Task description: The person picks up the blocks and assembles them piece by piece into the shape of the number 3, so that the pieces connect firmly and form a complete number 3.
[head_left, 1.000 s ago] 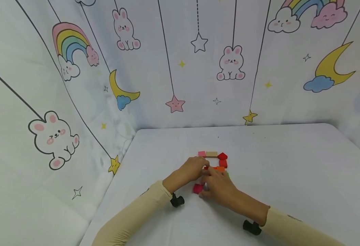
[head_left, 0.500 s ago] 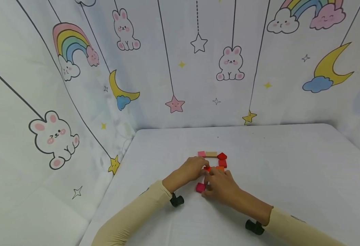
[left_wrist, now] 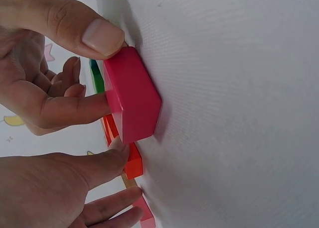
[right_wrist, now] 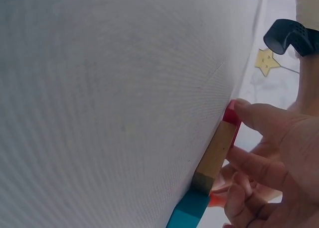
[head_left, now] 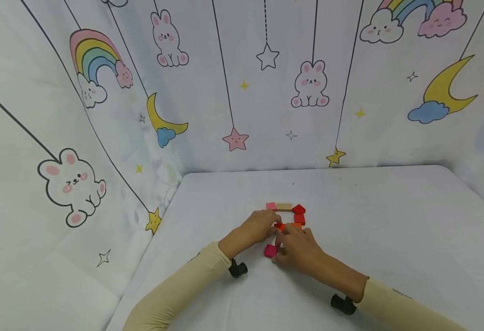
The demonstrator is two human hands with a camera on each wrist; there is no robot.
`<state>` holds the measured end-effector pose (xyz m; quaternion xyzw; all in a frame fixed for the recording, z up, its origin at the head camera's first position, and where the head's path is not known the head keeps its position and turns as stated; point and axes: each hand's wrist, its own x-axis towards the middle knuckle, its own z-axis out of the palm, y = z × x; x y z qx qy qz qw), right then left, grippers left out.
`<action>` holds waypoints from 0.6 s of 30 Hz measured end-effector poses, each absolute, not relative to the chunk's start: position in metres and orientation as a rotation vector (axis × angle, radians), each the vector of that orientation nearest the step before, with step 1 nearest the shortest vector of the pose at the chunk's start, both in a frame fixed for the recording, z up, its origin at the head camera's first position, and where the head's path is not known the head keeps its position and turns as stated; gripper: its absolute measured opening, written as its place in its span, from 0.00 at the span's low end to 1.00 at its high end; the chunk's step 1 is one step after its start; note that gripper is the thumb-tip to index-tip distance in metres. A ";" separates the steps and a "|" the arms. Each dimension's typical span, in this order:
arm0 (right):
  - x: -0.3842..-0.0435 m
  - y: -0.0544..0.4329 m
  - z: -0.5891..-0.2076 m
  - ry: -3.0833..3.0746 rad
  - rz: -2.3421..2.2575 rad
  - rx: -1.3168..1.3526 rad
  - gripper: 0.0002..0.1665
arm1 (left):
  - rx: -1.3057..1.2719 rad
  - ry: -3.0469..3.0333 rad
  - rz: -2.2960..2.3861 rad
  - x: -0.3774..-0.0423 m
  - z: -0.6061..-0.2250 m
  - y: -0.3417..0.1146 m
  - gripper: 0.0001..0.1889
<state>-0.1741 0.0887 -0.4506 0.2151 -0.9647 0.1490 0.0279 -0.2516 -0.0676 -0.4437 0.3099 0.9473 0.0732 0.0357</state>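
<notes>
My right hand (head_left: 301,248) pinches a magenta block (head_left: 270,251) with several flat sides, thumb on one face and index finger on another. In the right wrist view the magenta block's end meets a plain wooden block (right_wrist: 215,156), and a teal block (right_wrist: 188,210) follows in line. My left hand (head_left: 260,225) lies just beyond, its thumb touching the end of an orange-red block (left_wrist: 133,164) in the left wrist view. Its other fingers stretch loosely toward a pink block (left_wrist: 144,213). A green block (left_wrist: 97,76) shows partly behind the right hand's fingers.
At the far side of the layout lie a pink block, a wooden block (head_left: 284,207) and a red pentagonal block (head_left: 298,209), with a red block (head_left: 299,219) below. A white cloth covers the table (head_left: 390,220). A patterned curtain (head_left: 204,82) stands behind.
My right hand has slid the magenta block slightly right and away from me, toward the wooden block. The green edge beside that hand is now covered in the head view. The left hand stays put.
</notes>
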 end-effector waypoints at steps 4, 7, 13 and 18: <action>-0.174 0.089 -0.451 -2.975 0.470 0.663 0.18 | 0.944 2.909 0.225 -0.251 -0.443 -0.068 0.13; -0.174 0.089 -0.451 -2.969 0.490 0.662 0.17 | 0.947 2.907 0.206 -0.251 -0.443 -0.067 0.13; -0.173 0.090 -0.452 -2.964 0.486 0.651 0.18 | 0.956 2.902 0.212 -0.253 -0.445 -0.066 0.13; -0.172 0.090 -0.452 -2.955 0.473 0.658 0.19 | 0.957 2.901 0.204 -0.253 -0.446 -0.067 0.13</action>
